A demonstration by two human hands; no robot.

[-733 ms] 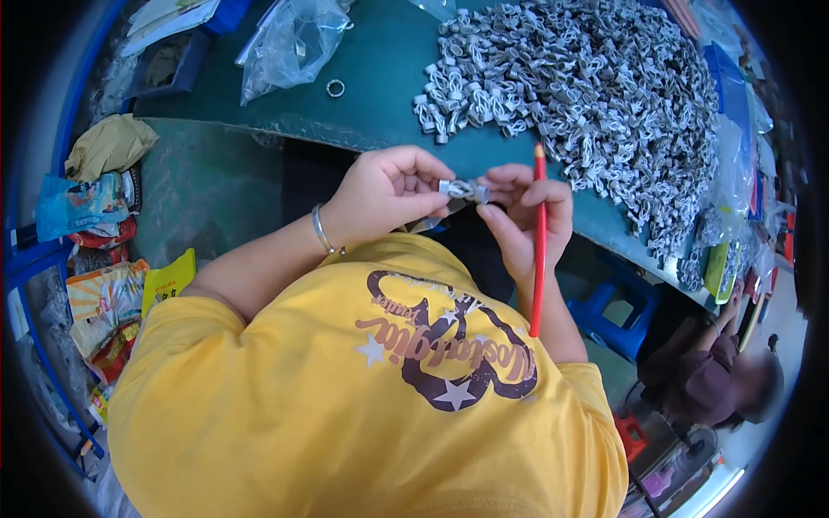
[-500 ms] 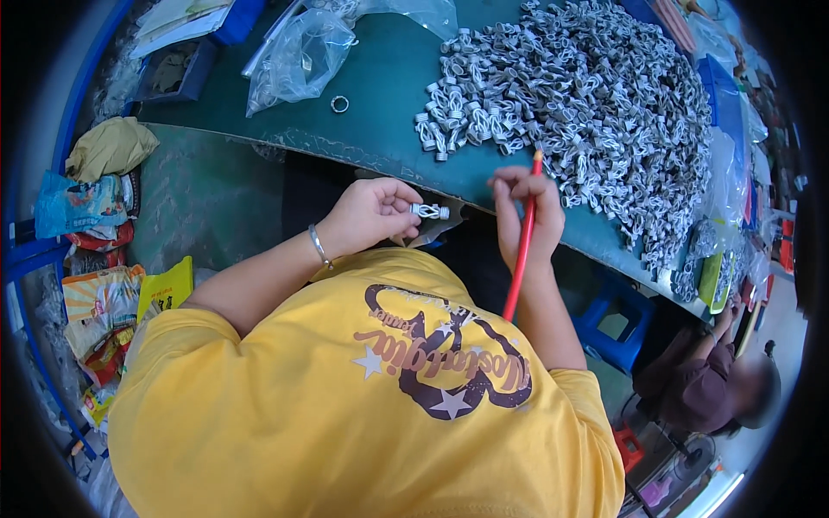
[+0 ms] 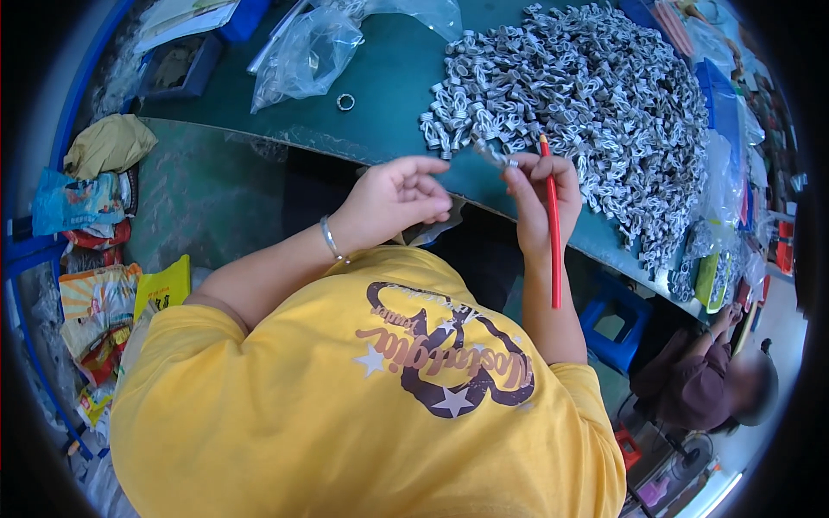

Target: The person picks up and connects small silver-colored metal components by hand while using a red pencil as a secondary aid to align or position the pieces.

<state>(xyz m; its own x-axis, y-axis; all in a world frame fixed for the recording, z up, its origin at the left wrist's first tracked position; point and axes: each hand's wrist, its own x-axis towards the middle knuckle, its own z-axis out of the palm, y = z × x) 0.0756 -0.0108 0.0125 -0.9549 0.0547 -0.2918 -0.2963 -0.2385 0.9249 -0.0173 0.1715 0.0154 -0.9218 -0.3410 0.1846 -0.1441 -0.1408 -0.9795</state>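
My left hand [image 3: 401,198] is held over the table's near edge, its fingers loosely bent and apart, with nothing visible in them. My right hand [image 3: 546,192] is closed round a slim red pencil-like stick [image 3: 554,233] with a pale tip, which points up toward the pile. Between that hand's thumb and fingertips is a small looped metal piece [image 3: 494,155], blurred, close to the pile's near left edge. The large pile of similar grey-white looped metal pieces [image 3: 596,104] covers the right part of the green table [image 3: 393,104].
A metal ring [image 3: 345,102] and clear plastic bags [image 3: 311,56] lie on the table's left part. At far left stand a blue bin [image 3: 180,67] and several colourful packets [image 3: 95,293]. A blue stool [image 3: 615,324] is below the table; another person [image 3: 699,380] sits at right.
The looped metal piece is gone from my left hand, whose fingers have opened. My right hand has moved slightly right and now holds a piece at its fingertips; the red stick is more upright.
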